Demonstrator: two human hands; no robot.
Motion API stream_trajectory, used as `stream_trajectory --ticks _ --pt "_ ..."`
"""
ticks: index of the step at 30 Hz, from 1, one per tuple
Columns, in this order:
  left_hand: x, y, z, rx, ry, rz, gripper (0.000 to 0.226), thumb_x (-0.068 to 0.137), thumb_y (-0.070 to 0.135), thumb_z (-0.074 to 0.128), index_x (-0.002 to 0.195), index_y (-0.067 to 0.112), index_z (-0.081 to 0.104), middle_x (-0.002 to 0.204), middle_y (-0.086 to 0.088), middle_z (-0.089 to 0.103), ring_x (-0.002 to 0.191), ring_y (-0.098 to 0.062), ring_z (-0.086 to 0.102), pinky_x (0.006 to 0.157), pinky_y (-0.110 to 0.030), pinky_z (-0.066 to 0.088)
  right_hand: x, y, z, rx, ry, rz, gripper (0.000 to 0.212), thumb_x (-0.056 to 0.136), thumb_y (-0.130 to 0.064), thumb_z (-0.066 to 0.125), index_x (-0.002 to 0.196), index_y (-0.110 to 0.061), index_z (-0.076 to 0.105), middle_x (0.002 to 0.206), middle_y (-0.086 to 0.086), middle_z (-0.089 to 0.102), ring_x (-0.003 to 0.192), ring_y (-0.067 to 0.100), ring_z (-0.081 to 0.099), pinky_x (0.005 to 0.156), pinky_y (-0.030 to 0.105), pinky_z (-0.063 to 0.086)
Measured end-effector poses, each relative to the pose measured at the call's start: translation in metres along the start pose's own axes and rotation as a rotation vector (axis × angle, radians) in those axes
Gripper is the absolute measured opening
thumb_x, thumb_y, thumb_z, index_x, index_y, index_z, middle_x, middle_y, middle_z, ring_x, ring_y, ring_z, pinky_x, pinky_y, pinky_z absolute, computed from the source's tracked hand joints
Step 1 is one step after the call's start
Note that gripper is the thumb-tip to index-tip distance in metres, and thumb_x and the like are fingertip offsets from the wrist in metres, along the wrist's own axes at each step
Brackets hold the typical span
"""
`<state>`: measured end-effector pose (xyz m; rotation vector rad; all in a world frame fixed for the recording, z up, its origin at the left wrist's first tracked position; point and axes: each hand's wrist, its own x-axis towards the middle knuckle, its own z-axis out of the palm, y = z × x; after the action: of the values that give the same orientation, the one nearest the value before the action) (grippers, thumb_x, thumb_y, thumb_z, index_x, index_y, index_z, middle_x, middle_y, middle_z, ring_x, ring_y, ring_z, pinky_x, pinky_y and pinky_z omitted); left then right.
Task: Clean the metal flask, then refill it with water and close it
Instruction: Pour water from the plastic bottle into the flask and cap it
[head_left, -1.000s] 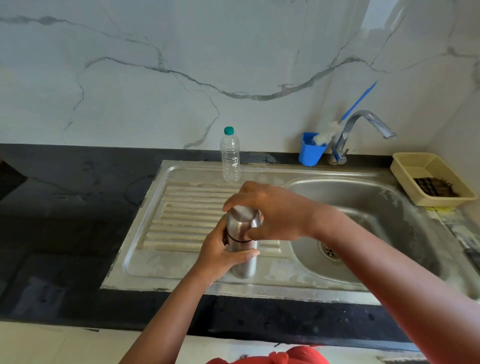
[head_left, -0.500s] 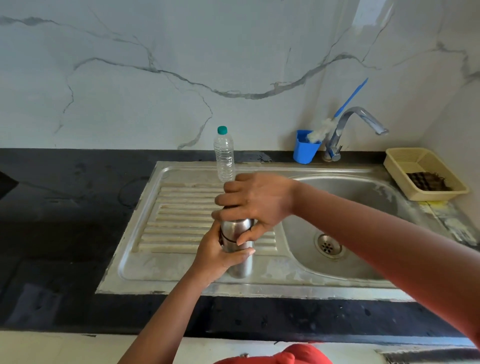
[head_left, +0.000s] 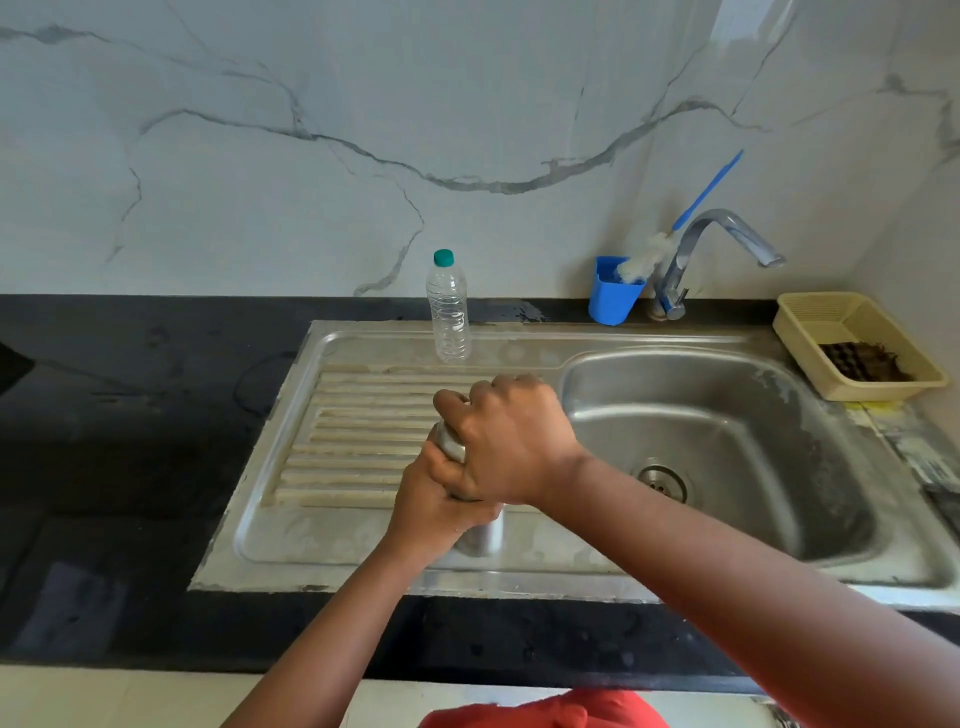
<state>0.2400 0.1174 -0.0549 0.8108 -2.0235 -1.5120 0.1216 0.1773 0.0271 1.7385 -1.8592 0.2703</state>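
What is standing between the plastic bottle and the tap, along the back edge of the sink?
In the head view, a blue cup stands between the plastic bottle and the tap. It holds a brush with a blue handle.

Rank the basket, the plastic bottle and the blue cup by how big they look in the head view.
1. Basket, largest.
2. Plastic bottle.
3. Blue cup, smallest, though close to the bottle in area: the bottle is taller, the cup wider.
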Motion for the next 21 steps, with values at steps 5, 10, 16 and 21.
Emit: stream_trajectory --ticks 5,10,16,21 --pt "-0.001 0.004 0.002 -0.093 -0.027 -0.005 0.047 0.061 0.016 0.093 0.099 0.003 0.067 0.092 0.001 0.071 0.086 -0.006 0.070 0.069 -0.018 0.052 -0.001 0.024 0.002 0.223 0.015 -0.160 0.065 0.082 -0.077 0.037 0.087 -0.017 0.062 0.062 0.002 0.056 0.052 0.026 0.055 0.049 0.026 0.028" --pt "-0.004 0.004 0.000 -0.082 -0.034 -0.017 0.058 0.066 0.009 0.091 0.114 0.017 0.058 0.092 0.009 0.074 0.091 -0.008 0.071 0.074 -0.021 0.054 0.018 0.048 -0.002 0.389 -0.127 -0.542 0.057 0.089 -0.065 0.053 0.113 -0.014 0.062 0.089 0.003 0.058 0.075 0.022 0.051 0.058 0.033 0.040" --pt "-0.003 0.008 0.006 -0.019 0.014 -0.006 0.026 0.061 0.019 0.089 0.078 0.008 0.072 0.072 0.004 0.074 0.072 -0.009 0.071 0.060 -0.018 0.050 0.019 0.025 0.012 0.455 0.052 -0.538 0.017 0.083 -0.027 0.067 0.076 -0.013 0.063 0.071 0.005 0.052 0.060 0.017 0.030 0.048 0.032 0.037" --pt "-0.006 0.012 0.013 0.087 0.148 -0.070 0.029 0.059 0.016 0.089 0.076 0.018 0.065 0.066 0.007 0.068 0.062 -0.004 0.066 0.051 -0.019 0.048 0.010 0.012 0.008 0.362 0.079 -0.373 0.020 0.082 -0.031 0.058 0.071 -0.014 0.061 0.067 0.003 0.054 0.047 0.024 0.045 0.049 0.025 0.025"
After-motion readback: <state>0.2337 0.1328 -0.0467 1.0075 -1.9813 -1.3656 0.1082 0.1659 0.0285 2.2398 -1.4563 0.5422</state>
